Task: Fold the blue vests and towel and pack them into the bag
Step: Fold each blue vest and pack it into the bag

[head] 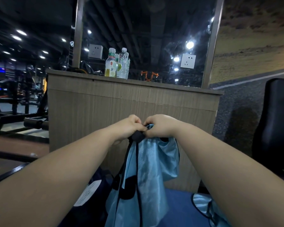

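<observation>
By our reading, we are at the folding step. The blue vest (151, 169) hangs in the air in front of us, held up by its top. Our left hand (131, 126) and right hand (159, 126) meet there, both with fingers curled and pinching the gathered, black-trimmed edge. With the hands so close together, the cloth is bunched narrow and falls straight down towards our lap.

The next move likely calls for spreading the top edge level. Then the vest can be lowered onto the blue surface (179, 202) near us (whether that is the towel or a mat, we cannot tell) and folded there. A second vest (203, 203) lies crumpled at the near right, not yet folded. The dark bag (95, 185) with a white label sits at the near left, its mouth hidden from us.

Room is tight ahead. The wooden counter (121, 104) stands just beyond the hands, with bottles (116, 64) on its top, and a black chair (275, 122) closes the right. The freest way is down and towards us.
</observation>
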Demonstrator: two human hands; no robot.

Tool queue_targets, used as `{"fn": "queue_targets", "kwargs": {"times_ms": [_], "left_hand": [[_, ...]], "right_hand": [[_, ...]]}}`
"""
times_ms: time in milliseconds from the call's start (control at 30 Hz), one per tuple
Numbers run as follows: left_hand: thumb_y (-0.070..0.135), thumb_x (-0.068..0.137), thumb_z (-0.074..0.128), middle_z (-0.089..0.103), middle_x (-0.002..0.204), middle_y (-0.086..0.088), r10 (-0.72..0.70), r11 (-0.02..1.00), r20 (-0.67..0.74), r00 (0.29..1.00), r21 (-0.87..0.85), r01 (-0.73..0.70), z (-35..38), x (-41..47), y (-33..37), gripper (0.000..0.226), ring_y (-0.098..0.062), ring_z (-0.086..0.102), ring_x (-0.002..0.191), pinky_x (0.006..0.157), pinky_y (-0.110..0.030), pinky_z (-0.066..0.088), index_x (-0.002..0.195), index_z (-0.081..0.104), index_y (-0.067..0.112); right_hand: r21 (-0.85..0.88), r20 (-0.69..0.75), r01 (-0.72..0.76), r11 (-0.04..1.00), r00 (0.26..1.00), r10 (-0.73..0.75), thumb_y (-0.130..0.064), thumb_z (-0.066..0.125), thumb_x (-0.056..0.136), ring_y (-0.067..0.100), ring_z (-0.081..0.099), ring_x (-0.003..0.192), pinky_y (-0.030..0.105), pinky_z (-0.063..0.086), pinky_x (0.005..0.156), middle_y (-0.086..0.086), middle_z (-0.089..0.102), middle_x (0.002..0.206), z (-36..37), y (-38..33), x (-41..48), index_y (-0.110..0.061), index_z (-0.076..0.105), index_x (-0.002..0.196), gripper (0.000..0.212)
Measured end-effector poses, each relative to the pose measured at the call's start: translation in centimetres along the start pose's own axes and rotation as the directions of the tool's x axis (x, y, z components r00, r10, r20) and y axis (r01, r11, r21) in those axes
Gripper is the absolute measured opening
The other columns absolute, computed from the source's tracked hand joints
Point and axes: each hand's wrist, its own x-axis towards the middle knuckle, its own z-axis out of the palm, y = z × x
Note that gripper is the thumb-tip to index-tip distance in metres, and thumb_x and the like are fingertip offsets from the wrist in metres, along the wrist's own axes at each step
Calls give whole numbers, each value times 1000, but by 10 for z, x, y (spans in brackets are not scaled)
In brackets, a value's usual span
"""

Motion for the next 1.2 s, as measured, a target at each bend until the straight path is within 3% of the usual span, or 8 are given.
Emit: {"fn": "queue_targets", "kwargs": {"times_ms": [233,333,433,533,633,733,1033,1200], "left_hand": [[38,90,65,64,99,-10,-95,961,67,993,-254,109,2,-8,-3,37,-21,63,89,86,-39,55,110,51,10],[52,93,51,72,72,0,-61,950,103,993,-300,89,0,-14,-2,40,-14,69,78,87,-38,56,93,56,12],[83,50,65,71,77,1,-3,951,196,981,-302,63,-5,-18,-4,89,-12,70,76,76,-34,57,99,53,10],[84,22,75,69,107,-4,64,940,256,964,-340,28,-12,-14,-15,125,-18,68,102,87,-36,56,120,50,11],[51,47,93,54,137,-3,66,941,305,950,-337,43,-11,-14,-17,111,-20,52,128,106,-42,43,139,37,22],[1,73,80,58,132,-7,50,963,226,973,-268,12,-5,-9,-17,80,-18,61,117,91,-26,53,138,38,18],[10,69,79,69,116,-11,-18,980,164,986,-194,50,-7,-8,-16,71,-25,69,103,98,-44,52,130,44,17],[1,86,64,67,80,-3,-107,994,202,974,20,105,-12,-12,-15,44,-8,65,69,59,-20,50,124,50,16]], "right_hand": [[-34,-59,-9,999,998,7,-43,68,80,15,63,86,33,54,75,-3,67,96,3,3,3,-24,65,103,30],[-70,-90,-27,997,996,20,-53,67,79,14,63,83,33,55,75,-5,67,91,1,6,5,-26,65,95,31],[-94,-125,-62,994,991,50,-60,64,77,14,61,75,30,49,64,-6,62,79,-1,9,8,-23,58,78,37],[-88,-184,-93,992,980,76,-71,63,71,13,62,75,30,51,64,-7,65,79,-2,12,9,-24,61,80,49],[-116,-226,-137,984,968,108,-83,62,61,9,60,77,30,51,67,-11,64,80,-1,12,9,-28,62,81,59],[-134,-254,-164,977,959,126,-85,62,60,9,60,76,28,47,64,-11,63,78,1,12,10,-28,59,75,59],[-108,-274,-178,978,951,143,-86,60,62,12,62,73,28,43,58,-8,62,72,-3,16,7,-24,59,70,62],[-119,-283,-203,972,945,163,-83,62,62,10,61,75,28,44,59,-9,63,76,-7,20,5,-24,62,76,61]]}}
